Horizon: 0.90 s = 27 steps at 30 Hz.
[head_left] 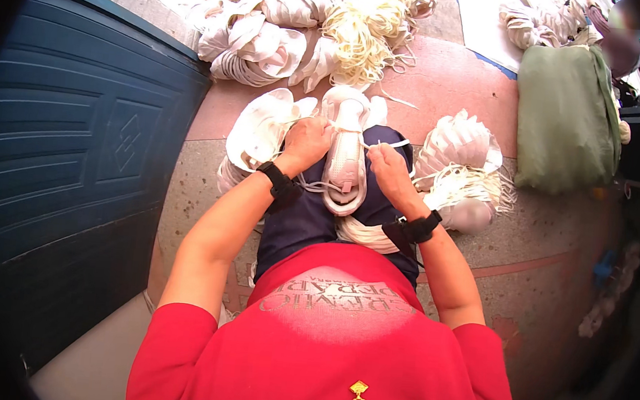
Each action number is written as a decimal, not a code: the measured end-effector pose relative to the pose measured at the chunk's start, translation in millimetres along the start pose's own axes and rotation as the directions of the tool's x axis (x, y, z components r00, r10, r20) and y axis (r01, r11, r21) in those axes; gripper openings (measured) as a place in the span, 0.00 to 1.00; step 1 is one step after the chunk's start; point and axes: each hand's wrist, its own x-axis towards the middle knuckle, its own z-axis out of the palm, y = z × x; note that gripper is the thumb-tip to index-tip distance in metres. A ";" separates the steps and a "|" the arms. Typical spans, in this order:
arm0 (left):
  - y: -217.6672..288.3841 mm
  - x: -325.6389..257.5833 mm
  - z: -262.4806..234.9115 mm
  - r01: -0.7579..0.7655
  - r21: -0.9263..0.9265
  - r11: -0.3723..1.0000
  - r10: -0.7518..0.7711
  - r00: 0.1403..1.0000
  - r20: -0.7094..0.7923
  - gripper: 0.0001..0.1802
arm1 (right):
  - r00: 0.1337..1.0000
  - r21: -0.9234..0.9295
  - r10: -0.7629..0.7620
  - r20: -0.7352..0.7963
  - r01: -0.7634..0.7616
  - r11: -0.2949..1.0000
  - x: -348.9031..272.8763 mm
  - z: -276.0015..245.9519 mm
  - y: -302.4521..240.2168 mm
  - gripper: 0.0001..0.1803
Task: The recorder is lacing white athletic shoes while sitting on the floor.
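A pale pinkish-white shoe (344,157) lies lengthwise over my lap, its opening toward me and its toe pointing away. My left hand (308,143) is at the shoe's left edge, fingers closed in a pinch on a white shoelace (346,129) that runs across the front of the shoe. On the other side, my right hand (391,172) pinches the lace's other side, a little apart from the shoe. A loose lace end sticks out above the right hand. More lace hangs at the left of the shoe, partly hidden by my wrist.
White shoe parts (254,131) are stacked left of my knees. To the right lie more nested shoe parts (459,147) and a bundle of cream laces (460,182). Beyond are a large heap of shoe parts (264,45), a green sack (567,118), and a dark blue door (77,128) at left.
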 end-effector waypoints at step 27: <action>8.2 -11.8 -4.3 -0.219 0.187 0.958 0.237 0.968 -0.082 0.11 | 0.984 -0.282 -0.044 0.172 0.092 0.955 43.7 29.6 -18.5 0.14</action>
